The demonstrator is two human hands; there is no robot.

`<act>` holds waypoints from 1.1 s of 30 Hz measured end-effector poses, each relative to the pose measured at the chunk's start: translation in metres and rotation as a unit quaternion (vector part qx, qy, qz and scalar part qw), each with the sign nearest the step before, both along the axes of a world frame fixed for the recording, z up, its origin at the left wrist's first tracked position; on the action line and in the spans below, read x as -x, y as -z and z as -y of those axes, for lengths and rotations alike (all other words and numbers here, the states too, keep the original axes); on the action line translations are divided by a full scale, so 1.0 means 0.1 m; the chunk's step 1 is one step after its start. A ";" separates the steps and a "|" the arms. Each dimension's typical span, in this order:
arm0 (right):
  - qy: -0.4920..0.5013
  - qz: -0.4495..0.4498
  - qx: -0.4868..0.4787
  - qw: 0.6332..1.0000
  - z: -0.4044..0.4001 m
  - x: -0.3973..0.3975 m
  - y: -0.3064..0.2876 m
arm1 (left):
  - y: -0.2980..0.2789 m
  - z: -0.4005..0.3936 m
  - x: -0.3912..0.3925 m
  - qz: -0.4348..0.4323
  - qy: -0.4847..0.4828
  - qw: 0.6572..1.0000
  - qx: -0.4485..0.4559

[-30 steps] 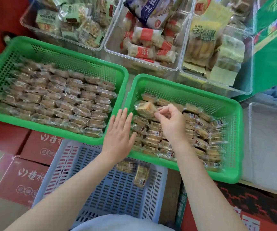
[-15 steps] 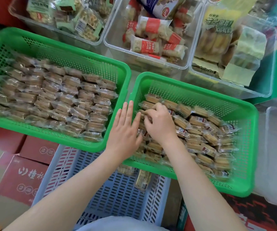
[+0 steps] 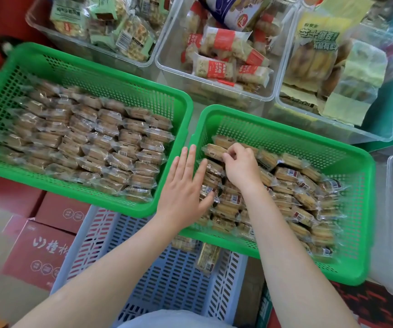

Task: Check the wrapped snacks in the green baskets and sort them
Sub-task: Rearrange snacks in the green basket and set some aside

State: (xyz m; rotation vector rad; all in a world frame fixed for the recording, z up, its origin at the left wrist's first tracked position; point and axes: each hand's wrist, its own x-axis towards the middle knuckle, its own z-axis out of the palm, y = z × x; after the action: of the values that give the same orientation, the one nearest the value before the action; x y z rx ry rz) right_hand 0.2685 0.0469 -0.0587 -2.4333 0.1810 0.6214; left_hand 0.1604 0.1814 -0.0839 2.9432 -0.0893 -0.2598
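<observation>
At the left of the frame we see a left green basket (image 3: 81, 74) packed with wrapped snacks (image 3: 91, 143); right of centre, the right green basket (image 3: 347, 162) holds more. Our left hand (image 3: 183, 188) lies flat with straight fingers across that basket's left wall, touching snacks. Just right of it, our right hand (image 3: 240, 164) pinches a wrapped snack (image 3: 214, 151) at the pile's upper left.
</observation>
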 end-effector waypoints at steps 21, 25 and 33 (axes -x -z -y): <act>0.072 -0.062 -0.333 0.938 0.29 1.47 -0.91 | -0.95 -0.05 0.62 -0.096 -0.184 0.805 0.555; 0.080 -0.032 -0.321 0.943 0.28 1.79 -1.00 | -0.99 -0.06 1.02 -0.128 -0.216 0.749 0.613; 0.085 0.022 -0.282 0.955 0.37 2.24 -1.12 | -1.12 0.02 1.53 -0.173 -0.272 0.701 0.636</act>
State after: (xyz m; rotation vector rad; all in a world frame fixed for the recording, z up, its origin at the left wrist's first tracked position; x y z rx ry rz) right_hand 0.0441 0.0098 0.0532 -1.8550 0.1647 0.4635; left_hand 0.0079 0.1794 0.0282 1.3893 0.4611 -0.4170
